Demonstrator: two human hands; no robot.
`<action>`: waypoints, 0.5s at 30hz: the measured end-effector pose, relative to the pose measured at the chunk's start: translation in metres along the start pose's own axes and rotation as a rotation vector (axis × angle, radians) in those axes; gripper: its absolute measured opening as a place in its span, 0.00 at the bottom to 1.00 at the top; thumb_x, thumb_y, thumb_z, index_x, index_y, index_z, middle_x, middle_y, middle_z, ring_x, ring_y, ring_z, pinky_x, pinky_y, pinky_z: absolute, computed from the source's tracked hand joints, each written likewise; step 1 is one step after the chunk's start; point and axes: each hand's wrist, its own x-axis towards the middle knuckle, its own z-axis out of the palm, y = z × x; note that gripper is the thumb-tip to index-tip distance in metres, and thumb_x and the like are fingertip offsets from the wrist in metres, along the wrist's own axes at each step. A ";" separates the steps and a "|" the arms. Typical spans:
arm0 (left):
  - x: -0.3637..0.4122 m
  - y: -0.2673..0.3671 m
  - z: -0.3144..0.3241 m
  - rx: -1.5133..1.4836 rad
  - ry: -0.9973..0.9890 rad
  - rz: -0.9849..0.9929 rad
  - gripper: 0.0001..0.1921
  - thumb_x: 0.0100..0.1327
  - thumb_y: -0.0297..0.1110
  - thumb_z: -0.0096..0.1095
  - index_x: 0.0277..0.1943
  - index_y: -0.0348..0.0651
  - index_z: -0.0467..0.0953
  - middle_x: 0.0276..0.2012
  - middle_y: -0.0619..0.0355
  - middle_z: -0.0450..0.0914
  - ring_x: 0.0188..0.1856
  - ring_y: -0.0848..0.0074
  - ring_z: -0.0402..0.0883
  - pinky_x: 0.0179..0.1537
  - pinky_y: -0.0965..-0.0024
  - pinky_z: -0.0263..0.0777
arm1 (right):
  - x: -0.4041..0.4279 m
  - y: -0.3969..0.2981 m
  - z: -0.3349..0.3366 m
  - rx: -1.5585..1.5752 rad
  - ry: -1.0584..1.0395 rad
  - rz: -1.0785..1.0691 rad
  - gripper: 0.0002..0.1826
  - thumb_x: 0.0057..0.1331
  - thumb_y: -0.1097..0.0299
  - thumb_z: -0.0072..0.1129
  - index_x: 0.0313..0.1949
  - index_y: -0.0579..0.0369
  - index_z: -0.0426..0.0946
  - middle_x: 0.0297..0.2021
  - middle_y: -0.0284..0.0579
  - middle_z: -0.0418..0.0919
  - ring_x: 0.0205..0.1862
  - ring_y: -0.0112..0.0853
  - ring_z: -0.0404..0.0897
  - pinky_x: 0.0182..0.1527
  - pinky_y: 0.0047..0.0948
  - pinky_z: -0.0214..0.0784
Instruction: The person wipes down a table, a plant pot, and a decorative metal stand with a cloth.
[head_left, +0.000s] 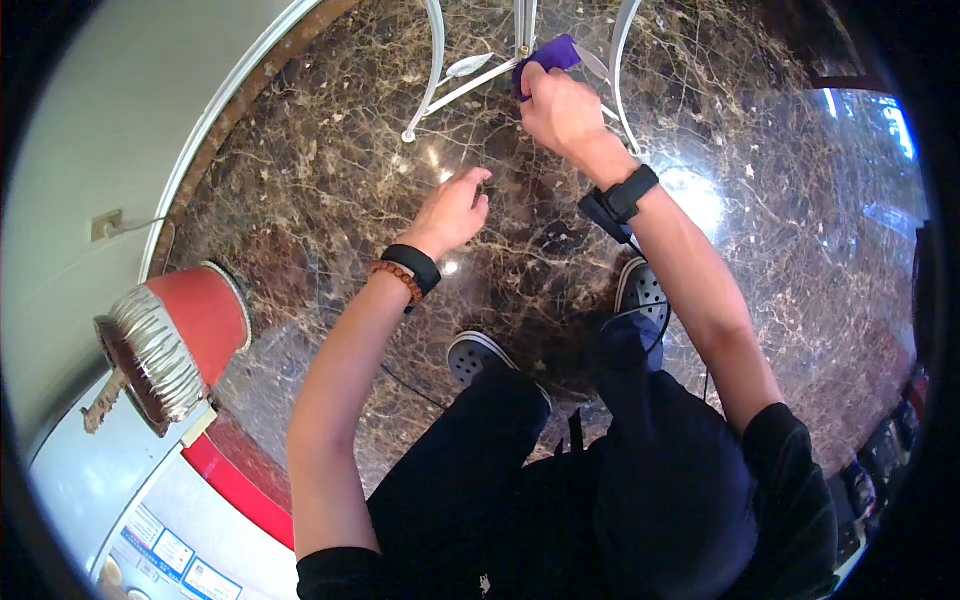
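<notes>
A purple cloth (553, 55) is bunched in my right hand (568, 114), at the base of a white metal stand (472, 88). The cloth covers part of the stand's lower bar near the brass-coloured fastener (524, 51). Leaf-shaped metal ornaments (469, 65) sit on the stand, beside its curved legs. My left hand (448, 215) hovers over the floor, below and left of the stand, with its fingers apart and nothing in it. Both wrists wear black bands, and the left one also has a beaded bracelet (395, 278).
Glossy brown marble-patterned floor (330, 187) surrounds my feet in clog shoes (474, 358). A red pot with silvery wrapping (196, 322) stands at the left, near the wall outlet (106, 225) and its cord. A white appliance-like cabinet (97, 427) is at lower left. Thin black cables hang by my legs.
</notes>
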 end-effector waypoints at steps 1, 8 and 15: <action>0.000 0.000 0.000 0.012 0.004 0.002 0.21 0.72 0.31 0.56 0.65 0.37 0.72 0.60 0.40 0.80 0.64 0.49 0.78 0.66 0.56 0.70 | 0.002 -0.003 0.000 -0.049 -0.013 -0.025 0.13 0.59 0.71 0.59 0.44 0.57 0.77 0.35 0.59 0.83 0.35 0.54 0.86 0.40 0.50 0.81; 0.005 0.024 -0.006 0.027 -0.015 0.085 0.16 0.70 0.31 0.56 0.58 0.39 0.76 0.54 0.40 0.81 0.56 0.46 0.80 0.58 0.51 0.74 | 0.009 -0.016 0.000 0.192 -0.255 -0.064 0.06 0.54 0.71 0.59 0.33 0.54 0.79 0.32 0.59 0.84 0.37 0.57 0.85 0.40 0.53 0.77; -0.019 0.042 -0.071 0.199 -0.032 0.176 0.14 0.67 0.29 0.54 0.52 0.35 0.77 0.36 0.40 0.85 0.38 0.47 0.86 0.40 0.50 0.80 | -0.035 -0.036 -0.093 0.713 -0.342 -0.438 0.08 0.55 0.79 0.57 0.36 0.56 0.78 0.31 0.51 0.81 0.34 0.45 0.81 0.38 0.41 0.73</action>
